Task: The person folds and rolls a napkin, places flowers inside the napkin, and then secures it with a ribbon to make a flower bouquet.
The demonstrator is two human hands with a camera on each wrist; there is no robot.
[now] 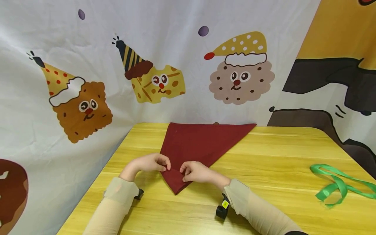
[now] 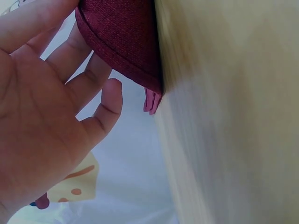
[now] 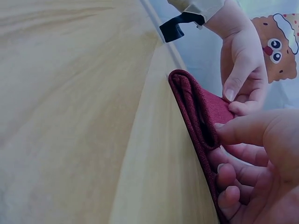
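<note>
A dark red cloth napkin (image 1: 195, 142), folded to a pointed, roughly triangular shape, lies on the wooden table. Its long tip points to the far right, and another tip is towards me. My left hand (image 1: 149, 162) pinches the left edge of the cloth close to the near tip. Across from it, my right hand (image 1: 199, 172) pinches the right edge between thumb and fingers. In the right wrist view the folded layers of the napkin (image 3: 198, 105) show as a rolled, stacked edge. The left wrist view shows the napkin (image 2: 124, 39) beside the left fingers.
A loosely looped green ribbon (image 1: 337, 187) lies on the right side of the table (image 1: 270, 163). Behind the table hangs a white cloth backdrop (image 1: 188, 19) with cartoon biscuits and cheese. Black wrist mounts (image 1: 222, 210) sit under the sleeves.
</note>
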